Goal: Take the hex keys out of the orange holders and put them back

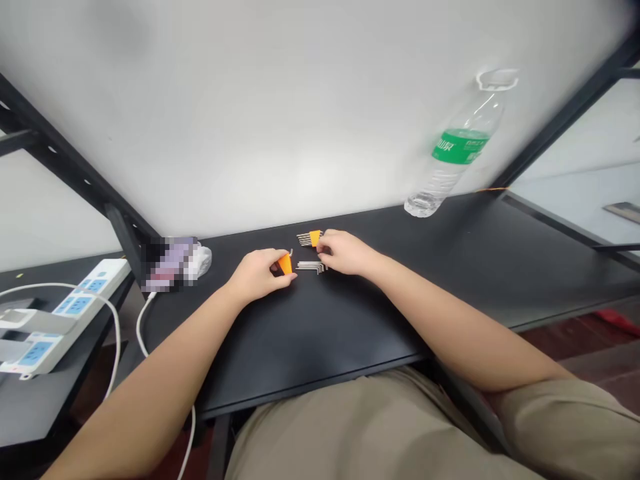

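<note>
My left hand (257,275) grips an orange hex key holder (285,264) between thumb and fingers. A short bent metal end (291,253) shows at the holder's upper edge. To its right several loose silver hex keys (311,266) lie side by side on the black table (320,333), their bent ends toward the right. Behind them rests a second orange holder (315,238) with several hex keys in it. My right hand (345,252) is beside this holder and above the loose keys' bent ends, its fingers curled together. What its fingertips pinch, if anything, is hidden.
A large clear water bottle (447,163) with a green label stands against the white wall at the back right. At left are a partly blurred item (170,263) with a white cable and a white power strip (70,313). Black metal frame bars (75,157) flank the table.
</note>
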